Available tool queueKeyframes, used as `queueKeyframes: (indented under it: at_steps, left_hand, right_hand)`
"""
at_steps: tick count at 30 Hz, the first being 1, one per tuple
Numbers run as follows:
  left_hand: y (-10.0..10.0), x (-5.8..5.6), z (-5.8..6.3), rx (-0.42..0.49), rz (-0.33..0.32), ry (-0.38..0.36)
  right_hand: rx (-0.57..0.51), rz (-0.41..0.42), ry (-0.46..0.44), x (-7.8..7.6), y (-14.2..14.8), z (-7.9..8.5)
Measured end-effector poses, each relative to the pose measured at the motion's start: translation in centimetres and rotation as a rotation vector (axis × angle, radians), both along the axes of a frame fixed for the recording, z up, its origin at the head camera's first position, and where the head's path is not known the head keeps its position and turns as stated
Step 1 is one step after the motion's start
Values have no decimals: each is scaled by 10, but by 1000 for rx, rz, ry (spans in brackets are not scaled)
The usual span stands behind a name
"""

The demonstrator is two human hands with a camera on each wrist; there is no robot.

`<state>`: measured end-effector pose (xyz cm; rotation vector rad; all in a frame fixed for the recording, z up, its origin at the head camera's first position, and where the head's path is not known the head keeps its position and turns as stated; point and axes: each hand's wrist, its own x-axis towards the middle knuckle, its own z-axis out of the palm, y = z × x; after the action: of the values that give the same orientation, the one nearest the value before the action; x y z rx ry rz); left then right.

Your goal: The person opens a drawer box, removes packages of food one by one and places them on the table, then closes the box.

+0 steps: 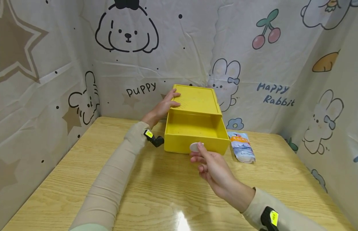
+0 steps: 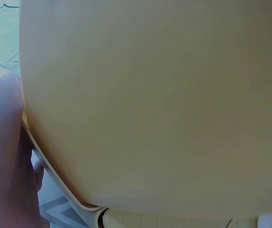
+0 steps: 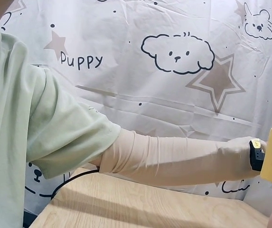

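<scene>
Sleeved left forearm [image 1: 118, 168], nearest the camera, is slanting across the head view. Printed cloth backdrop [image 1: 179, 64] is hanging behind a wood-grain worktop [image 1: 155, 195], which is supporting a yellow casing [image 1: 196, 98]. Its yellow drawer [image 1: 177, 143] is jutting toward the person, an orientation that is probably keeping the pull within easy reach. Right hand [image 1: 217, 169] is hanging before the drawer front. Left hand [image 1: 164, 107] is resting over the casing's left top edge, visible fingers apart and clamping nothing, presumably to brace the casing against sliding. Labelled packet [image 1: 242, 149] is lying on the worktop just right of the drawer, apparently outside its line of travel. Pale oval knob [image 1: 193, 147], at the drawer front, is being pinched between thumb and fingers of the right grip, likely because it is offering the surest hold.
</scene>
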<state>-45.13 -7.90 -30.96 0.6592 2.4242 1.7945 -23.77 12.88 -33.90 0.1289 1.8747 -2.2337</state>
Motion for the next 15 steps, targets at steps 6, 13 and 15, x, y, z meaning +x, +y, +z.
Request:
queueKeyframes:
  at_steps: [6, 13, 15]
  left_hand:
    - [1, -1, 0, 4, -11, -5]
    - [0, 1, 1, 7, -9, -1]
    - [0, 1, 1, 6, -7, 1]
  right_hand:
    - [10, -1, 12, -3, 1, -1]
    - [12, -2, 18, -6, 2, -1]
    - [10, -2, 19, -6, 2, -1]
